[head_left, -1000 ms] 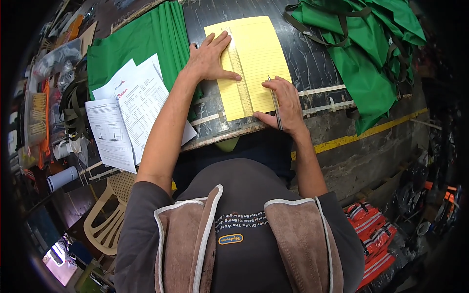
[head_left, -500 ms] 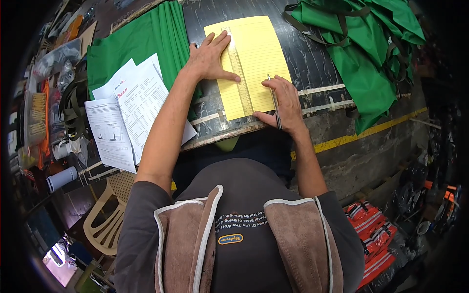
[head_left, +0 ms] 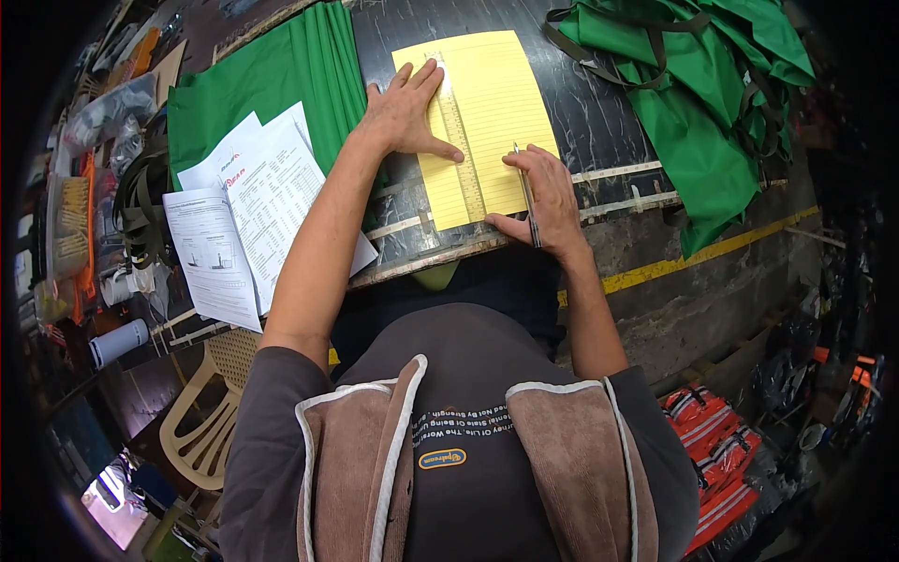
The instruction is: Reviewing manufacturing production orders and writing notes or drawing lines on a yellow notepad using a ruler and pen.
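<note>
A sheet of yellow lined paper [head_left: 510,84] lies on the dark table top. Along its left part runs a clear ruler [head_left: 459,140], nearly parallel to the paper's long edge. My left hand [head_left: 405,114] has its fingers spread, the fingertips and thumb pressing on the ruler and paper. At the paper's lower right, my right hand [head_left: 551,201] holds a slim pen [head_left: 527,183] between thumb and fingers. The pen points away from me, and the thumb tip touches the paper near the ruler's near end.
Printed sheets [head_left: 267,187] lie at the left on folded green fabric [head_left: 243,89]. More green fabric with dark straps [head_left: 702,103] hangs over the table's right side. A beige plastic chair [head_left: 211,403] stands at lower left. Orange bundles with pale stripes [head_left: 716,450] lie at lower right.
Almost nothing differs. The yellow paper and both hands have shifted very slightly; the left hand stays on the ruler and the pen stays in the right hand.
</note>
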Action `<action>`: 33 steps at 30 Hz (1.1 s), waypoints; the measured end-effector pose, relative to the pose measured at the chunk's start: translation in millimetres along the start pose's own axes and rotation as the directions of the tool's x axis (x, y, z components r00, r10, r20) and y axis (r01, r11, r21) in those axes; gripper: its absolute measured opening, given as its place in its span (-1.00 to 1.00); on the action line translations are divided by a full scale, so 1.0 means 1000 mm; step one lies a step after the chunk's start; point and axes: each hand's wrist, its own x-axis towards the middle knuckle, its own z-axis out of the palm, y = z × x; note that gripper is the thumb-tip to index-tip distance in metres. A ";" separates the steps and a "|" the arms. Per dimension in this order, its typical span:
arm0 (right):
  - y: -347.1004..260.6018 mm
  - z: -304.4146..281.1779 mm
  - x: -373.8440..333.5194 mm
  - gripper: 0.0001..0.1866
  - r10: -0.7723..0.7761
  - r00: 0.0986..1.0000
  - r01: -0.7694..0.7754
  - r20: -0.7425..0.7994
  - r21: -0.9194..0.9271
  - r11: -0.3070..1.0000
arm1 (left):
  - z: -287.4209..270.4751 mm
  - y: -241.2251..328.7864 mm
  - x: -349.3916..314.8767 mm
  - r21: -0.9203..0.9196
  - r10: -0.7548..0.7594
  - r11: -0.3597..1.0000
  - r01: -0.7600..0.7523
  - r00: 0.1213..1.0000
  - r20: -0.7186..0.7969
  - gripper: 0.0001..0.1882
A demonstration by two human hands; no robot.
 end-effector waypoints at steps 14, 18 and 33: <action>-0.001 0.000 0.001 -0.08 -0.002 1.000 0.002 0.017 -0.006 1.000 | -0.005 0.007 0.000 0.016 -0.014 1.000 0.014 1.000 0.010 0.76; 0.000 0.000 0.000 -0.09 -0.002 1.000 0.002 0.010 -0.006 1.000 | -0.007 0.007 -0.001 -0.023 -0.006 1.000 0.006 1.000 0.028 0.75; -0.001 0.000 0.001 -0.05 -0.007 1.000 0.007 0.013 -0.011 1.000 | -0.008 0.006 -0.002 -0.036 -0.007 0.999 0.009 0.999 0.032 0.76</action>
